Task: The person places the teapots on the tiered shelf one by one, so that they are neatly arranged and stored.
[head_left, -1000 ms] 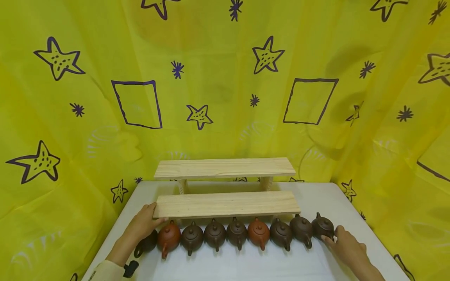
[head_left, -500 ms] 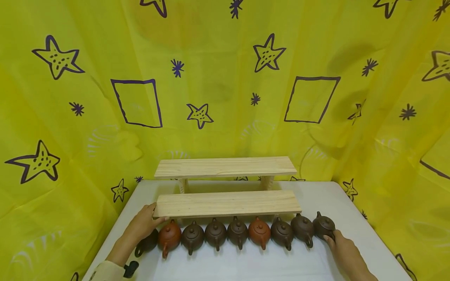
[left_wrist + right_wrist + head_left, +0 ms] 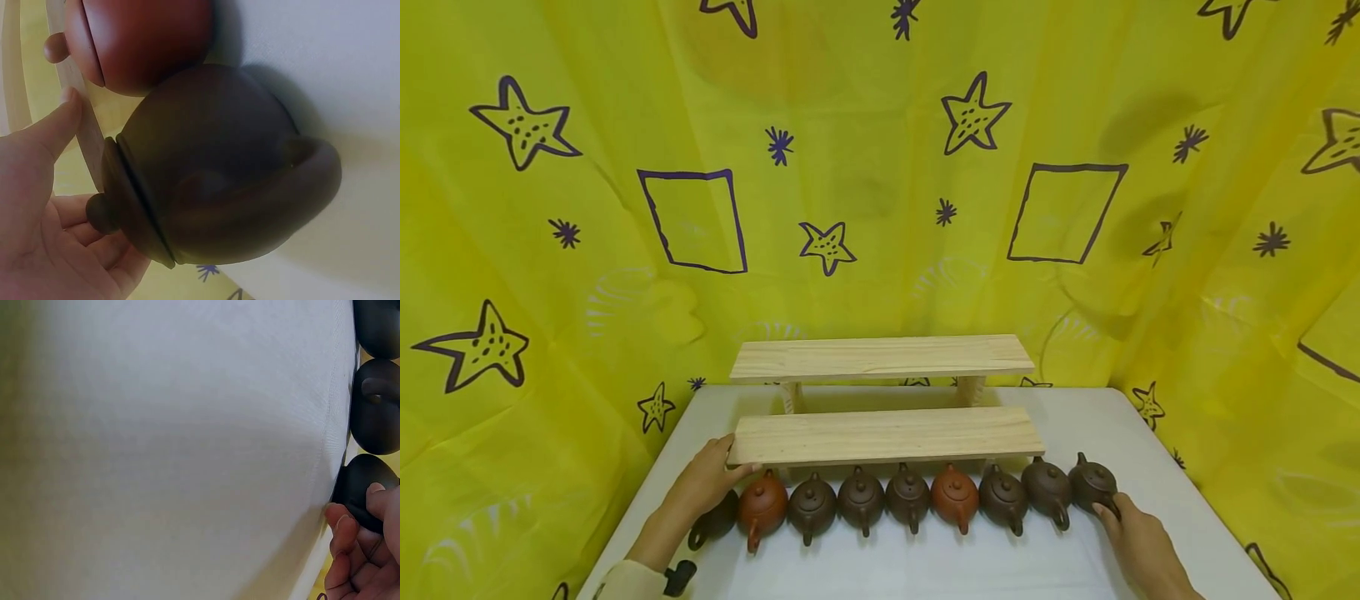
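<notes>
My left hand [image 3: 703,479] holds the left front corner of the lower board of a two-tier wooden stand [image 3: 887,437]. In the left wrist view its thumb touches the board's edge, and the other fingers are partly hidden behind a dark brown teapot [image 3: 206,162]. At the right end of a row of several teapots, my right hand [image 3: 1142,537] pinches the handle of a dark brown teapot [image 3: 1092,482]. The right wrist view shows thumb and fingers around that handle. Two teapots in the row are reddish-brown: one red teapot [image 3: 762,507] near the left hand, another red teapot [image 3: 955,493] farther right.
Behind rises the stand's upper board [image 3: 880,358] on short wooden legs. White cloth covers the table [image 3: 925,567]. A yellow curtain [image 3: 880,167] with stars and squares surrounds the back and sides. The teapots stand close together before the lower board.
My right hand has shifted slightly left and its fingers have closed in on the teapot's handle. The left hand keeps its place on the board. The view has moved very slightly.
</notes>
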Demonstrator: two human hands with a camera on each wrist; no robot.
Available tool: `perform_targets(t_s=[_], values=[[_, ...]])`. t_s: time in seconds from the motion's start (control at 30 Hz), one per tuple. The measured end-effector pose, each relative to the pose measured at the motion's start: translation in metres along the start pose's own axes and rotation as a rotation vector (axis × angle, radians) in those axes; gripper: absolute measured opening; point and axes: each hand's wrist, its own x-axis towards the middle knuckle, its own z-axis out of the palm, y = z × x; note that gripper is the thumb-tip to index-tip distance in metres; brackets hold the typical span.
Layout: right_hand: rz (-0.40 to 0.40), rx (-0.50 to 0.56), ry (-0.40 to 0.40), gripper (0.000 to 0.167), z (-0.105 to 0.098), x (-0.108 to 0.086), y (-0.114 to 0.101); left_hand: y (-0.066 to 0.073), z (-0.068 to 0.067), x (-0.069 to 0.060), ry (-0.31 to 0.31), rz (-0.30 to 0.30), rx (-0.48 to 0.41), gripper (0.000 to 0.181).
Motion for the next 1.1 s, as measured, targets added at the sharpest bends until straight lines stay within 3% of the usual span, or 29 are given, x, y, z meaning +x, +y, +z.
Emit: perform_targets(t_s=[0.47,0.73,0.87,1.1], values=[[-0.001,0.027,0.065,0.027,-0.001,0.002,0.0,-0.003,0.003,0.0,0.016,0.04,-0.054,0.077],[-0.098,0.006,0.225,0.017,-0.007,0.004,-0.001,-0.004,0.005,0.0,0.017,0.035,-0.063,0.076],[-0.144,0.003,0.31,0.019,-0.014,0.01,-0.006,-0.005,0.005,0.0,0.017,0.033,-0.061,0.076],[-0.174,0.015,0.33,0.024,-0.042,0.028,-0.027,-0.006,0.005,-0.001,0.021,0.042,-0.07,0.073]])
